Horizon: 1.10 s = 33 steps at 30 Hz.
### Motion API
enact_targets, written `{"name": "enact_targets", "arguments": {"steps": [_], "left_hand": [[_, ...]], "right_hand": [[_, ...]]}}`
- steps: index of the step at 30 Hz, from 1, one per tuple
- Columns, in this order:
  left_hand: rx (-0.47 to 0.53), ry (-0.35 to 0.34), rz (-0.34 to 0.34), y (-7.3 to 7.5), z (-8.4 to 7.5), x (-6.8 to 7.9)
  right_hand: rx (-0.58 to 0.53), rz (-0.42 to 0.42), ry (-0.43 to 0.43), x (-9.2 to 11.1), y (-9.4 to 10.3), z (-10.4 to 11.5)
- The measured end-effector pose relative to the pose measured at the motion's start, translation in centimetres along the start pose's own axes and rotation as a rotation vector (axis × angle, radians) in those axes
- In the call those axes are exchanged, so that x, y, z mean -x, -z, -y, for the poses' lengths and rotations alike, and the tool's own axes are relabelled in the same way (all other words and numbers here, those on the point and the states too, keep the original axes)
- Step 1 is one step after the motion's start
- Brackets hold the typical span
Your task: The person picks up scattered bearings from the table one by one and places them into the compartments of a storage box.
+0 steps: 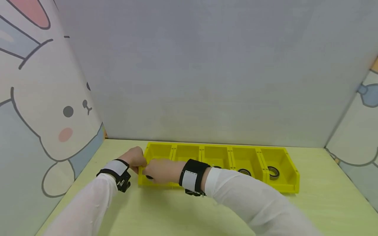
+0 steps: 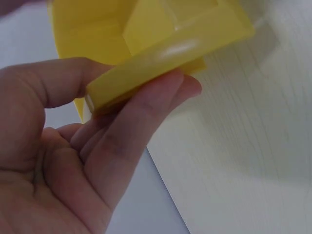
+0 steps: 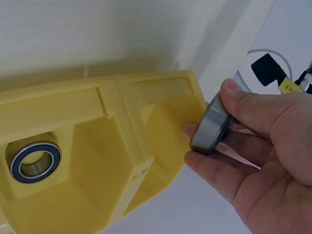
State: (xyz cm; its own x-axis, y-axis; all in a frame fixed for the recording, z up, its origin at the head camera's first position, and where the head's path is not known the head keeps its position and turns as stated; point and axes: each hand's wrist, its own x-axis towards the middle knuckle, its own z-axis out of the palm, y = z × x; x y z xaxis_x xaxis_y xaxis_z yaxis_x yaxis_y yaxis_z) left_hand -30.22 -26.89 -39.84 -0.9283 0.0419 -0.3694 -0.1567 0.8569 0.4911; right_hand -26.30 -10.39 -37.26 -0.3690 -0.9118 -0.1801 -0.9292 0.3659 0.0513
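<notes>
My left hand [image 1: 135,157] pinches the side wall of the leftmost bin in a row of yellow bins [image 2: 165,56], thumb on one face and fingers on the other. In my right hand [image 1: 161,170] is a ball bearing [image 3: 212,127], gripped by its outer rim between thumb and fingers. The bearing is held at the open front of that leftmost bin; in the head view the hand mostly covers it. Another bearing [image 3: 17,165] lies in the neighbouring bin in the right wrist view.
Five joined yellow bins [image 1: 283,187] stand on the pale tabletop [image 1: 322,190] near the back wall [image 1: 212,82]. A bearing [image 1: 277,170] lies in the rightmost bin, and another bearing [image 1: 244,170] shows in the bin beside it. Side walls [image 1: 44,131] with cartoon drawings flank the table.
</notes>
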Motion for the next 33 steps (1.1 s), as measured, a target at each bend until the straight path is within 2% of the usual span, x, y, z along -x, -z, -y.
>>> {"name": "enact_targets", "arguments": {"steps": [6,13,16,24,33], "left_hand": [[-0.003,-0.014,-0.008,0.1,-0.2,0.3],[0.018,-0.024,-0.009,-0.1,-0.2,0.2],[0.017,-0.03,-0.012,0.0,-0.2,0.3],[0.022,-0.016,-0.019,0.2,0.2,0.5],[0.023,-0.016,-0.037,-0.3,0.3,0.3]], "right_hand": [[-0.02,-0.019,-0.064,-1.0,-0.1,-1.1],[0.044,-0.048,-0.123,-2.3,-2.3,-1.3],[0.012,-0.05,-0.16,-3.0,-3.0,-1.3],[-0.027,-0.045,-0.224,-3.8,-3.2,-1.2],[0.096,-0.097,-0.263,-4.5,-4.9,-1.5]]}}
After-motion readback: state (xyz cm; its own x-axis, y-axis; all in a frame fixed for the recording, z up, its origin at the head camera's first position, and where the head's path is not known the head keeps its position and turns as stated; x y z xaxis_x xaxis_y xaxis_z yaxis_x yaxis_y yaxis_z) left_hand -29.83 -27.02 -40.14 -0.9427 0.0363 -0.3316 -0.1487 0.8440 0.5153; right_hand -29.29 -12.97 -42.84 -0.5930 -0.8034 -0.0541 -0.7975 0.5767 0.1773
